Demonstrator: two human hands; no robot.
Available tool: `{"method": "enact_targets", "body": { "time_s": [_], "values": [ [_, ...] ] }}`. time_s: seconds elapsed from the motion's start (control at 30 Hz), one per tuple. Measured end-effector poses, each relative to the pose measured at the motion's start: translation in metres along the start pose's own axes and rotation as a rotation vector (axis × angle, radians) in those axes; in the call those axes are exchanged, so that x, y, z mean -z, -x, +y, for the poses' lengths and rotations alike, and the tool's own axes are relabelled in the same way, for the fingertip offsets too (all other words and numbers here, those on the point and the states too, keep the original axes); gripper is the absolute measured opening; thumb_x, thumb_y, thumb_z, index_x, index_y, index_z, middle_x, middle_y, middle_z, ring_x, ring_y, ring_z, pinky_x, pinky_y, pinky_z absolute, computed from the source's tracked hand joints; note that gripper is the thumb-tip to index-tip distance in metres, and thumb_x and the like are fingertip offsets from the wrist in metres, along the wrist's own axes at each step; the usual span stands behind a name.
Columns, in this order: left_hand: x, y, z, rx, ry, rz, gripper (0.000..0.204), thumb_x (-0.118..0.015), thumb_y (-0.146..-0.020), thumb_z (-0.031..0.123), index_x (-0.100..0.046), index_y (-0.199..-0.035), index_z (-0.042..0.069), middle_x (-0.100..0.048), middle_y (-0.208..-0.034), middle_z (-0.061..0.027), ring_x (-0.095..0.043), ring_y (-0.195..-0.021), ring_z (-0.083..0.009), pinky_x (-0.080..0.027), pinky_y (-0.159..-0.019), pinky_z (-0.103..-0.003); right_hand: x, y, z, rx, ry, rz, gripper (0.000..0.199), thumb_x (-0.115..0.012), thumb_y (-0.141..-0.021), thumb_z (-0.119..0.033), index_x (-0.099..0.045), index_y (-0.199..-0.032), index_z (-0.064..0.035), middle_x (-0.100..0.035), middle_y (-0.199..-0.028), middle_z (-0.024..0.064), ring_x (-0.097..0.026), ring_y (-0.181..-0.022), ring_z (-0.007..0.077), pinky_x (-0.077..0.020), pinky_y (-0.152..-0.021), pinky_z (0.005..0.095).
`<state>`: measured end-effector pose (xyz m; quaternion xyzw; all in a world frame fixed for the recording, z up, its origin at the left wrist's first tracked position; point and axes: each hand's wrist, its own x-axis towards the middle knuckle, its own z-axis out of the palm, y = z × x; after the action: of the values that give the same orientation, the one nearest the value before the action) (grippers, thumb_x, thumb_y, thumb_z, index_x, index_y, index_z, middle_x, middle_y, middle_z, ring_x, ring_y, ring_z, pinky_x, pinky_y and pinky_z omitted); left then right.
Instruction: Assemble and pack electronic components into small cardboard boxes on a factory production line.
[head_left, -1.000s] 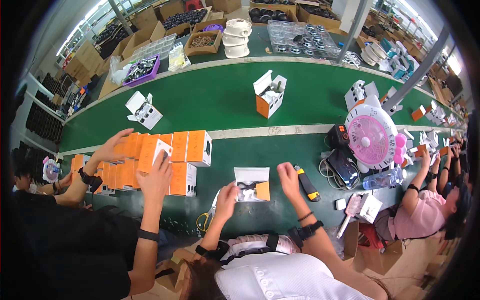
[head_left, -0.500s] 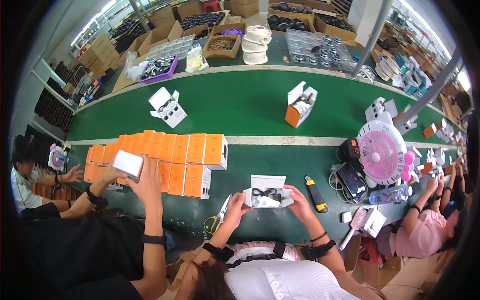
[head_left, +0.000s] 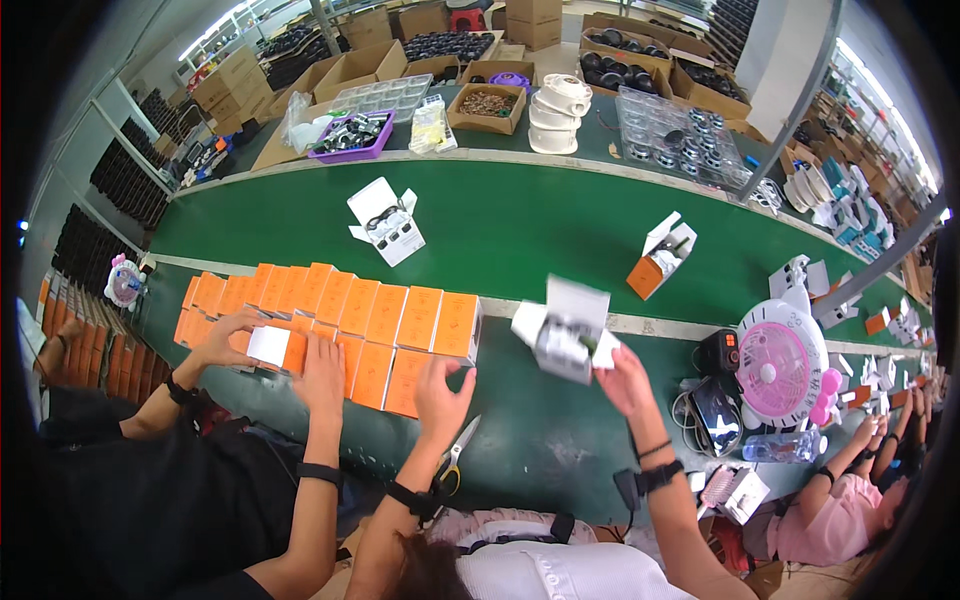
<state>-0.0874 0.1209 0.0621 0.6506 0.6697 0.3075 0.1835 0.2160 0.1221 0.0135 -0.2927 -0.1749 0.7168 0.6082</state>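
Observation:
An open white box (head_left: 566, 345), blurred by motion, is tilted with its flaps spread. Dark and white items inside it are smeared. My right hand (head_left: 627, 382) grips it at the right-hand flap. My left hand (head_left: 443, 402) holds nothing; its thumb and fingers are curved but apart, beside the near right end of the rows of orange boxes (head_left: 382, 375). I cannot tell whether it touches them. Yellow-handled scissors (head_left: 455, 465) lie by my left forearm, partly hidden.
At left, a co-worker's hands (head_left: 318, 375) hold an orange-and-white box (head_left: 270, 345). Open boxes (head_left: 395, 237) (head_left: 660, 262) stand on the green belt (head_left: 520, 225) beyond. A pink-and-white fan (head_left: 783, 360), dark phone (head_left: 713, 420) and water bottle (head_left: 783, 447) are at right.
The open white box has gone from between both hands near me to farther out, in my right hand alone. My left hand has let go and moved left. The co-worker's box is lower.

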Motion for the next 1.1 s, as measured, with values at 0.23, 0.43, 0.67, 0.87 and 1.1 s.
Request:
{"method": "enact_targets", "body": {
  "time_s": [0.23,0.43,0.67,0.87,1.1],
  "values": [
    [0.008,-0.051,0.004,-0.047,-0.643,-0.250,0.107,-0.079,-0.061,0.041,-0.022,-0.141,-0.003,-0.023,-0.147,-0.0175,-0.013,-0.139,-0.0368,-0.013,-0.111,-0.048,-0.009,-0.130,-0.010,0.077,0.040,0.045,0.026,-0.048,-0.095,-0.014,-0.049,-0.118,-0.0027,-0.057,-0.113,0.0075,-0.056,-0.098,0.0182,-0.0457,-0.084,0.0300],
    [-0.008,-0.054,-0.017,-0.200,-0.509,-0.057,0.094,-0.075,-0.068,0.029,-0.024,-0.140,-0.003,-0.023,-0.147,-0.0191,-0.015,-0.139,-0.0354,-0.012,-0.112,-0.050,-0.006,-0.100,0.007,-0.014,0.293,0.236,0.025,-0.050,-0.094,-0.026,-0.051,-0.113,-0.0092,-0.061,-0.104,0.0030,-0.057,-0.088,0.0129,-0.0411,-0.072,0.0226],
    [-0.007,-0.039,0.002,-0.353,-0.413,-0.155,0.068,-0.066,-0.068,0.008,-0.043,-0.131,0.002,-0.037,-0.140,-0.0149,-0.033,-0.129,-0.0337,-0.025,-0.107,-0.047,-0.042,-0.031,0.036,0.100,0.747,0.107,0.025,-0.054,-0.091,-0.018,-0.053,-0.111,-0.0047,-0.062,-0.096,0.0030,-0.056,-0.080,0.0104,-0.0441,-0.072,0.0247],
    [-0.006,-0.012,0.026,-0.852,-0.234,-0.344,0.051,-0.052,-0.070,-0.006,-0.052,-0.120,0.005,-0.050,-0.125,-0.0143,-0.046,-0.114,-0.0325,-0.038,-0.096,-0.043,-0.063,0.018,0.047,0.379,1.115,0.135,0.035,-0.061,-0.083,-0.017,-0.055,-0.116,-0.0072,-0.052,-0.120,0.0092,-0.051,-0.104,0.0214,-0.0413,-0.087,0.0321],
    [-0.008,0.003,0.045,-0.870,0.050,-0.387,0.048,-0.058,-0.068,-0.003,-0.053,-0.116,0.000,-0.052,-0.115,-0.0150,-0.052,-0.110,-0.0319,-0.046,-0.092,-0.039,-0.045,0.044,0.065,0.264,0.865,0.140,0.025,-0.054,-0.089,-0.016,-0.059,-0.111,-0.0060,-0.051,-0.121,0.0105,-0.049,-0.111,0.0232,-0.0370,-0.095,0.0320]
  ]
}}
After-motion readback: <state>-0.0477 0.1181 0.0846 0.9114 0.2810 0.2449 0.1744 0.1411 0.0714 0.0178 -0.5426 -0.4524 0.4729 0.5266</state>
